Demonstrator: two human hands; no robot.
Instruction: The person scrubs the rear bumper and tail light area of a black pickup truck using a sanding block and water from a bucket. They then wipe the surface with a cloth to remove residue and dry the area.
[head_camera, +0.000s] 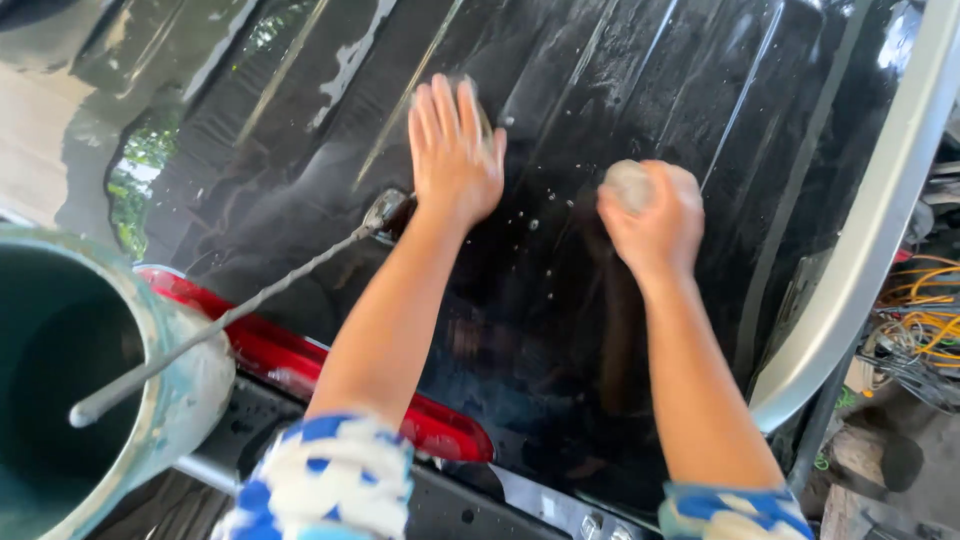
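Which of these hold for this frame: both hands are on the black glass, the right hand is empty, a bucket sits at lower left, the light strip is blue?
1. The left hand lies flat, fingers spread, on the wet black rear window. True.
2. The right hand is empty. False: it grips a pale sponge.
3. A green bucket stands at lower left. True.
4. The light strip is blue. False: it is red.

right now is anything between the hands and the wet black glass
Nothing separate stands in the way. The left hand lies flat on the glass, with something partly hidden under its fingers. The right hand presses a pale pad against it.
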